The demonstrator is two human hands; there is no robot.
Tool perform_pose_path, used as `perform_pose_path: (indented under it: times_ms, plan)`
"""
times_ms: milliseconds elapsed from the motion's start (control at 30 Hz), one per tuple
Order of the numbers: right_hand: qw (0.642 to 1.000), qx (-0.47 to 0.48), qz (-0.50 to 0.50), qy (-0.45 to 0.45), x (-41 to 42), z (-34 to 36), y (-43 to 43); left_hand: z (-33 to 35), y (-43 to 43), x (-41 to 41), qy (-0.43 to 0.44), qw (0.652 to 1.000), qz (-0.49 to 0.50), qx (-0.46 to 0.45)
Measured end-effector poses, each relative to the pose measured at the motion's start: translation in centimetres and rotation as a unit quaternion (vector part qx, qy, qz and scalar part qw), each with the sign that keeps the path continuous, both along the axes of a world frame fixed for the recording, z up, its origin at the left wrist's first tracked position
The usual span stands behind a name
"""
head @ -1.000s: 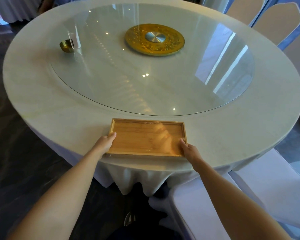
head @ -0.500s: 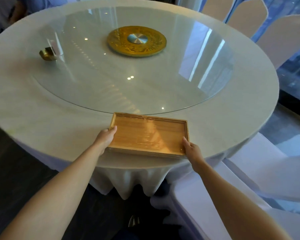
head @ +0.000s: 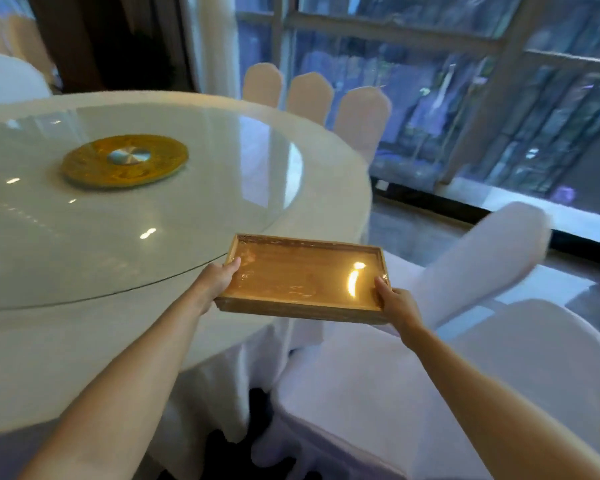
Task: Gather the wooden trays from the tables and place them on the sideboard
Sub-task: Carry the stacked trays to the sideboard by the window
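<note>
A shallow rectangular wooden tray [head: 302, 278] hangs in the air, held level by both short ends. It is off the round white table [head: 84, 334] and juts past the table's right edge, above a covered chair. My left hand [head: 219, 280] grips the tray's left end, thumb over the rim. My right hand [head: 394, 301] grips its right end the same way. Nothing lies in the tray; a light glints on its floor.
A glass turntable [head: 136, 216] with a gold centre disc [head: 125, 164] tops the table. White-covered chairs [head: 430, 375] stand close at the lower right, and more chairs [head: 309, 95] line the table's far side. Large windows [head: 465, 98] fill the right background.
The tray has come up off the table and swung to the right, still held by both hands. My view has turned right, toward the windows and chairs.
</note>
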State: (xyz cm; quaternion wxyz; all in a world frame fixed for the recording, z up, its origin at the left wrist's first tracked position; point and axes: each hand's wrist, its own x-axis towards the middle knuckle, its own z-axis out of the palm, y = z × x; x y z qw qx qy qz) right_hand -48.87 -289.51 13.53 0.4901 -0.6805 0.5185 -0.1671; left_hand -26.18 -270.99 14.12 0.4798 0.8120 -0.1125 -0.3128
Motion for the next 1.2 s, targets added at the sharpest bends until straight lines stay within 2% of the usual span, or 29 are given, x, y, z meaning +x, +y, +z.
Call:
perform_pose_path:
  times_ms: [267, 567, 700, 900, 1067, 1200]
  plan:
    - [0.984, -0.066, -0.162, -0.042, -21.6, 6.3, -3.5, 5.3, -11.2, -17.2, -0.035, 0.985, -0.162, -0.05]
    - [0.926, -0.082, -0.363, -0.056, -45.4, 9.0, -3.3, 8.9, -23.1, -38.0, -0.039, 0.932, -0.354, -0.061]
    - [0.9, -0.083, -0.423, -0.066, -52.5, 9.3, -4.0, 9.2, -27.5, -45.5, -0.057, 0.912, -0.401, -0.065]
    - [0.867, -0.077, -0.489, -0.066, -61.4, 8.4, -8.0, 8.0, -34.9, -55.5, -0.037, 0.884, -0.461, -0.068]
    - [0.843, -0.067, -0.528, -0.079, -68.0, 6.3, -14.7, 6.7, -43.3, -63.3, -0.035, 0.868, -0.492, -0.056]
    - [0.823, -0.059, -0.559, -0.087, -73.0, 5.6, -21.9, 5.8, -53.4, -69.1, -0.016, 0.854, -0.516, -0.067]
